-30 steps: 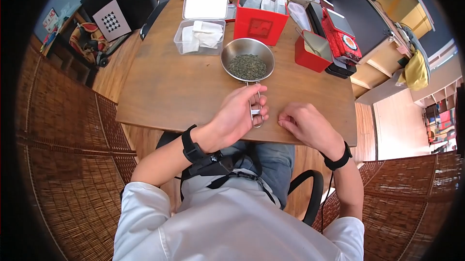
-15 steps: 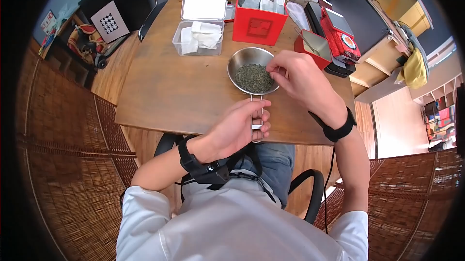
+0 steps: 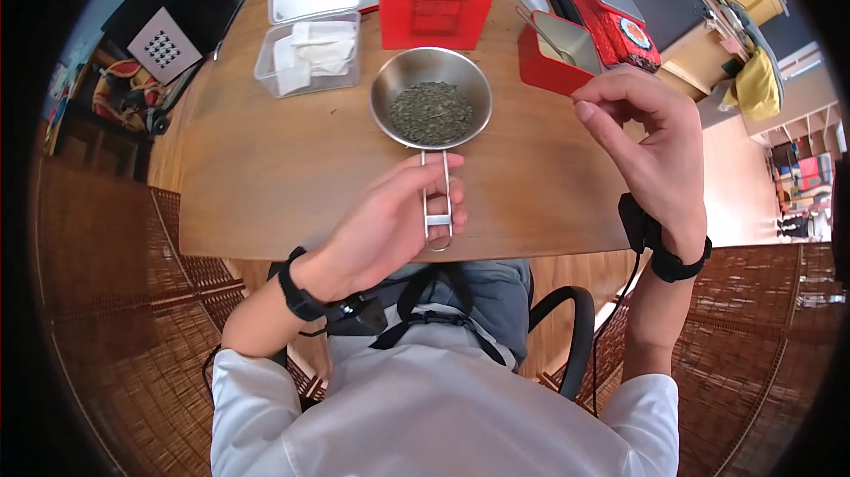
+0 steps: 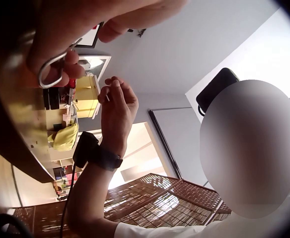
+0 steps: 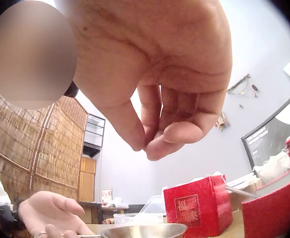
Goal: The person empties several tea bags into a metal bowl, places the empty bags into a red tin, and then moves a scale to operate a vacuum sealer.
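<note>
My left hand (image 3: 381,220) holds the wire handle (image 3: 437,203) of a small stainless-steel pan (image 3: 385,88). Loose dried green leaves (image 3: 431,112) fill its bottom. Raised at the right, my right hand (image 3: 660,145) has thumb and index fingertips together, beside an open red box (image 3: 542,70) with a spoon (image 3: 549,37) leaning inside. Its other fingers curl in the right wrist view, where the thumb tip (image 5: 139,141) meets the index finger. I cannot tell whether a small bit sits between those tips. The handle's looped end (image 4: 50,74) shows at my left fingers in the left wrist view.
Behind the pan stands a large red box (image 3: 438,12) holding white packets. Left of it, a clear plastic box (image 3: 266,70) with its lid up holds white pouches (image 3: 314,50). A red patterned package (image 3: 611,21) lies at the right. The wooden table's (image 3: 266,176) front edge runs near my lap.
My right hand went from the table's front to the leaves in the pan, then up and right to beside the open red box. My left hand kept its hold on the handle. The head view shifted.
</note>
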Motion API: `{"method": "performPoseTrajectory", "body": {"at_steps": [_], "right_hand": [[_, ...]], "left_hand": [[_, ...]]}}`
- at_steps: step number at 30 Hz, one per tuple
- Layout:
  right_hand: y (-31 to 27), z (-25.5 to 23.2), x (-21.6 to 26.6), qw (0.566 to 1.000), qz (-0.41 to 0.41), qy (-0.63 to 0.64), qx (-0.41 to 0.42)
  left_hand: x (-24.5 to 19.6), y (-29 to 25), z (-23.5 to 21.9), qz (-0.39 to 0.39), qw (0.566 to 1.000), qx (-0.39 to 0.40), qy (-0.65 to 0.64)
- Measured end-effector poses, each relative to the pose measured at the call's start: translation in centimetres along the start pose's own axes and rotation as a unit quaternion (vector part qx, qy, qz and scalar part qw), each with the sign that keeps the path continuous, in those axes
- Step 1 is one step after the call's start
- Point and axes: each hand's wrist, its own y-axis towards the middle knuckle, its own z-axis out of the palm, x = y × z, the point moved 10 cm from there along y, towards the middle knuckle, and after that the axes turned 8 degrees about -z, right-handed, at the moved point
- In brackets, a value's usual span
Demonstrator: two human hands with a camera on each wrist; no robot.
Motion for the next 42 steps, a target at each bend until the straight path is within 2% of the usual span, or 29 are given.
{"method": "performPoseTrajectory", "body": {"at_steps": [3, 9, 12, 15, 16, 17, 18, 19, 21, 22, 23, 25, 26, 29, 31, 34, 38, 40, 42], "right_hand": [[0.4, 0.3, 0.5, 1.000, 0.000, -0.006, 0.013], [2.1, 0.6, 1.5, 1.000, -0.027, 0.009, 0.001], [3.5, 0.6, 2.0, 0.999, -0.041, 0.008, -0.010], [5.7, 1.1, 2.2, 0.999, -0.038, -0.016, 0.007], [6.6, 1.4, 1.9, 0.999, -0.036, -0.021, 0.010], [7.6, 1.6, 1.7, 0.999, -0.034, -0.028, 0.013], [8.6, 1.8, 1.6, 0.998, -0.045, -0.048, 0.008], [9.6, 1.9, 1.5, 0.997, -0.055, -0.051, 0.001], [11.3, 2.7, 1.1, 0.997, -0.051, -0.065, 0.009], [12.1, 2.9, 1.0, 0.995, -0.064, -0.080, -0.001], [13.0, 3.3, 0.8, 0.994, -0.072, -0.088, -0.005], [14.9, 4.6, -0.2, 0.989, -0.063, -0.133, 0.020], [16.0, 5.4, -0.4, 0.986, -0.086, -0.142, 0.019], [18.8, 8.3, -3.7, 0.975, -0.039, -0.193, 0.100], [20.6, 9.4, -4.8, 0.973, -0.040, -0.207, 0.092], [22.1, 10.6, -5.5, 0.973, -0.016, -0.211, 0.090], [22.8, 12.1, -7.7, 0.973, 0.022, -0.196, 0.121], [22.4, 12.2, -8.4, 0.971, 0.048, -0.181, 0.145], [22.5, 10.9, -6.5, 0.983, -0.049, -0.143, 0.108]], "left_hand": [[-0.5, -1.0, -0.4, 0.016, 1.000, 0.004, 0.024], [-2.4, -5.1, -0.9, 0.062, 0.990, -0.060, 0.115], [-5.2, -6.9, -1.5, 0.116, 0.973, -0.102, 0.171], [-9.1, -7.5, -0.6, 0.176, 0.946, -0.084, 0.259], [-10.9, -7.7, 0.0, 0.189, 0.894, -0.125, 0.388], [-12.5, -7.9, 0.6, 0.197, 0.822, -0.164, 0.508], [-14.7, -8.5, 1.7, 0.272, 0.691, -0.234, 0.627], [-15.7, -8.4, 2.2, 0.283, 0.684, -0.235, 0.630], [-18.3, -9.5, 3.2, 0.324, 0.538, -0.344, 0.698], [-19.1, -9.6, 3.6, 0.357, 0.512, -0.340, 0.703], [-20.2, -9.7, 4.1, 0.365, 0.506, -0.340, 0.703], [-21.8, -9.1, 4.5, 0.327, 0.499, -0.348, 0.723], [-22.7, -9.3, 5.3, 0.366, 0.485, -0.343, 0.716], [-25.3, -8.3, 6.8, 0.390, 0.487, -0.332, 0.707], [-26.7, -7.3, 7.4, 0.420, 0.472, -0.327, 0.703], [-28.1, -4.7, 6.7, 0.402, 0.497, -0.338, 0.691], [-27.2, -2.9, 5.9, 0.387, 0.524, -0.340, 0.678], [-26.4, -2.1, 5.7, 0.399, 0.560, -0.291, 0.665], [-25.8, -2.0, 5.0, 0.401, 0.574, -0.289, 0.653]]}}
